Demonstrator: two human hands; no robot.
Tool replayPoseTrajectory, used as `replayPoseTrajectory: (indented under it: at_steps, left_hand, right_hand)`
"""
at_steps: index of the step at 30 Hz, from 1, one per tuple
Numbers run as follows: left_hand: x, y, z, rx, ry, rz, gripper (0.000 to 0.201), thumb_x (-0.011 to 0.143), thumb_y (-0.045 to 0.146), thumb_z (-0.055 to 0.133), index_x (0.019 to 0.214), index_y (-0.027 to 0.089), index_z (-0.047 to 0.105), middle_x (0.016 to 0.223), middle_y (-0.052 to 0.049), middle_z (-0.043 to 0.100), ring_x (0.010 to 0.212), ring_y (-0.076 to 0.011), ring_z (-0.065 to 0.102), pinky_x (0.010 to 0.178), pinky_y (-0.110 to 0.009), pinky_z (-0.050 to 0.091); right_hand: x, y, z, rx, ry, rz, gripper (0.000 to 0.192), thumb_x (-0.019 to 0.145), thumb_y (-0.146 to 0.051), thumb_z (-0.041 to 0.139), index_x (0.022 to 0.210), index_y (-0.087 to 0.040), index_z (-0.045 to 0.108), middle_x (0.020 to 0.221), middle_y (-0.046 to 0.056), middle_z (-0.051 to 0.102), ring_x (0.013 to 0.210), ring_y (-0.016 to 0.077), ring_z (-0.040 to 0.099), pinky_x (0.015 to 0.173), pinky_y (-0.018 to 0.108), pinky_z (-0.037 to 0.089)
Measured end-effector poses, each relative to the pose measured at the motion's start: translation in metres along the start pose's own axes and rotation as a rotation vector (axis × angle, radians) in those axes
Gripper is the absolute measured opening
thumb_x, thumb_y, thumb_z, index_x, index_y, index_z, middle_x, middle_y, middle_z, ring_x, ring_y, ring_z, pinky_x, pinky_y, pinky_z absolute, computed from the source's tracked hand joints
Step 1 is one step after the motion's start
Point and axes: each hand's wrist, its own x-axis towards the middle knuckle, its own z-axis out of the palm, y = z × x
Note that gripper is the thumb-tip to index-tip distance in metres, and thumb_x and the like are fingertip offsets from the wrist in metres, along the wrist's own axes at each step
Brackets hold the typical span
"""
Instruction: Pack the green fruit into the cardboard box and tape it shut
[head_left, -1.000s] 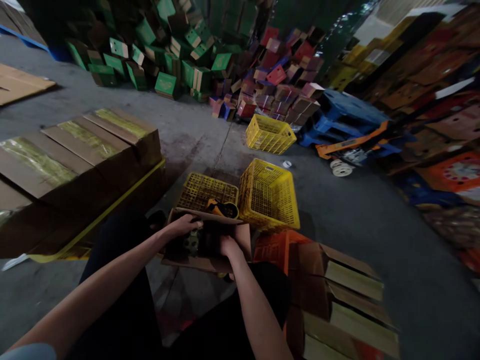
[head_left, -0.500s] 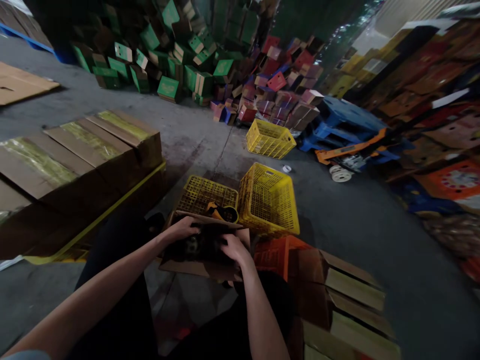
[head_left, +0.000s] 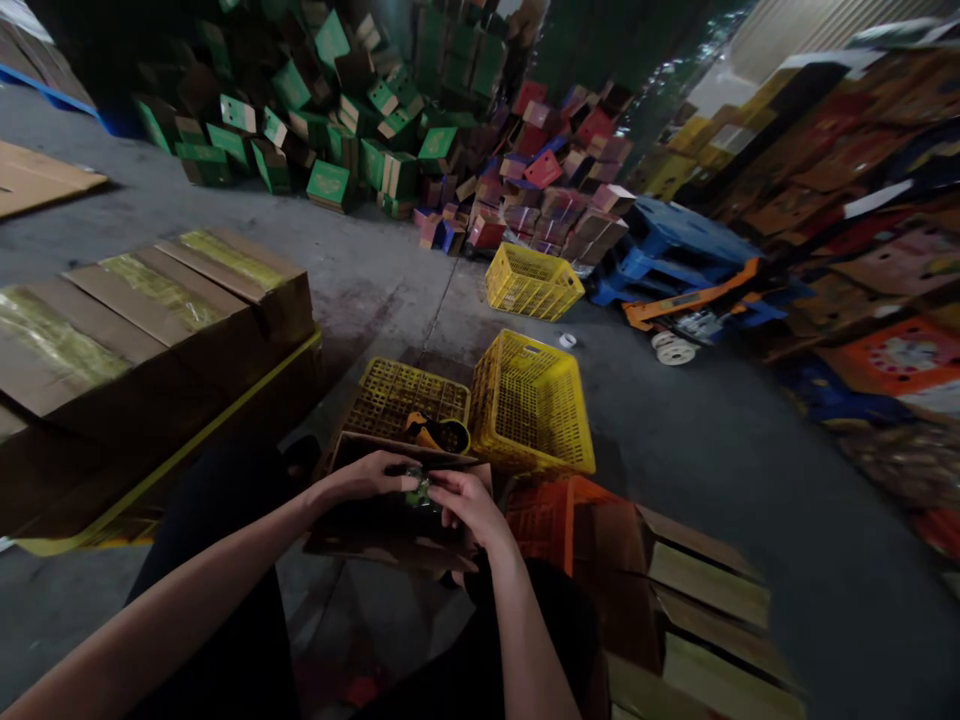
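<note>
An open cardboard box [head_left: 401,552] with a dark inside stands between my knees. Over its opening my left hand [head_left: 375,474] and my right hand [head_left: 466,502] meet, fingers closed on a small shiny greenish item [head_left: 418,488]. It looks clear or glossy, but its kind is too small and dim to make out. Behind the box, a yellow-orange and black tape dispenser [head_left: 437,432] lies on a yellow plastic crate [head_left: 409,385] with its grid side up.
An open yellow crate [head_left: 534,400] stands at the right, near an orange crate [head_left: 541,525] and cardboard boxes [head_left: 709,580]. Taped cartons [head_left: 157,300] fill the left. Farther off are another yellow crate [head_left: 532,282], a pallet jack [head_left: 694,300], blue pallets [head_left: 675,240] and heaped green boxes [head_left: 330,182].
My hands were apart, reaching down inside the box. Now they have risen and come together over it with the small shiny item between them.
</note>
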Motion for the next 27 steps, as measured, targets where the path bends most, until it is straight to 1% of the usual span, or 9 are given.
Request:
replayPoseTrajectory:
  at_steps: [4,7,10,13,16,19,23,25,27]
  left_hand:
    - [-0.002,0.007,-0.002,-0.108,0.079,-0.001,0.054,0.084,0.053,0.07,0.124,0.017,0.072,0.126,-0.009,0.072,0.119,-0.0325,0.063,0.101,-0.039,0.047]
    - [-0.006,0.009,-0.004,-0.226,0.135,-0.036,0.058,0.086,0.058,0.066,0.127,0.017,0.07,0.129,-0.01,0.07,0.121,-0.0329,0.061,0.091,-0.036,0.053]
    - [-0.007,0.009,-0.004,-0.216,0.146,-0.074,0.062,0.086,0.063,0.063,0.123,0.015,0.073,0.119,-0.01,0.074,0.115,-0.0338,0.064,0.083,-0.035,0.056]
    - [-0.007,0.009,-0.003,-0.136,0.165,-0.034,0.059,0.086,0.063,0.061,0.112,0.013,0.078,0.105,-0.009,0.078,0.11,-0.0335,0.066,0.09,-0.038,0.053]
    - [-0.008,0.014,-0.001,-0.087,0.221,0.077,0.054,0.086,0.061,0.063,0.112,0.016,0.078,0.111,-0.007,0.077,0.118,-0.0328,0.064,0.101,-0.039,0.048]
    - [-0.014,0.02,0.002,-0.072,0.269,0.12,0.051,0.087,0.061,0.061,0.109,0.018,0.079,0.11,-0.005,0.077,0.117,-0.0313,0.064,0.103,-0.037,0.046]
    - [-0.019,0.02,0.008,-0.199,0.341,0.012,0.057,0.087,0.066,0.059,0.099,0.014,0.078,0.094,-0.006,0.077,0.092,-0.0264,0.069,0.081,-0.03,0.052]
    - [-0.02,0.02,0.01,-0.34,0.345,-0.083,0.06,0.083,0.07,0.062,0.096,0.012,0.076,0.085,-0.006,0.075,0.077,-0.0218,0.068,0.068,-0.027,0.05]
    - [-0.022,0.021,0.012,-0.455,0.331,-0.139,0.062,0.079,0.071,0.066,0.095,0.012,0.076,0.081,-0.006,0.074,0.068,-0.0186,0.065,0.062,-0.025,0.049]
  right_hand:
    - [-0.004,-0.01,-0.004,-0.046,0.026,-0.06,0.049,0.082,-0.047,0.073,0.123,-0.02,0.069,0.084,0.0,0.073,0.041,0.005,0.048,0.04,0.019,0.034]
    - [-0.009,-0.014,-0.007,-0.06,0.018,-0.111,0.048,0.082,-0.048,0.074,0.121,-0.021,0.07,0.09,0.001,0.073,0.054,0.0079,0.056,0.046,0.019,0.04]
    - [-0.012,-0.013,-0.007,-0.053,0.096,-0.136,0.042,0.082,-0.05,0.072,0.108,-0.018,0.075,0.088,0.003,0.073,0.071,0.0152,0.065,0.059,0.024,0.05]
    - [-0.013,-0.013,-0.007,-0.063,0.164,-0.162,0.041,0.081,-0.053,0.071,0.102,-0.018,0.077,0.091,0.005,0.074,0.081,0.0201,0.068,0.066,0.028,0.053]
    - [-0.014,-0.015,-0.008,-0.077,0.208,-0.189,0.039,0.08,-0.052,0.071,0.096,-0.018,0.078,0.084,0.004,0.074,0.077,0.0197,0.066,0.068,0.029,0.052]
    - [-0.017,-0.019,-0.007,-0.086,0.224,-0.212,0.033,0.08,-0.051,0.072,0.085,-0.018,0.077,0.074,0.002,0.07,0.071,0.0175,0.062,0.068,0.028,0.049]
    - [-0.025,-0.026,-0.005,-0.125,0.207,-0.241,0.033,0.081,-0.052,0.071,0.074,-0.02,0.07,0.069,-0.001,0.065,0.069,0.0165,0.059,0.07,0.027,0.047]
    - [-0.03,-0.029,-0.003,-0.127,0.196,-0.257,0.035,0.081,-0.054,0.071,0.071,-0.02,0.067,0.069,-0.002,0.064,0.07,0.0164,0.058,0.071,0.027,0.046]
    - [-0.035,-0.03,-0.002,-0.097,0.183,-0.261,0.037,0.081,-0.055,0.072,0.071,-0.021,0.065,0.07,-0.002,0.063,0.071,0.0163,0.058,0.071,0.026,0.046]
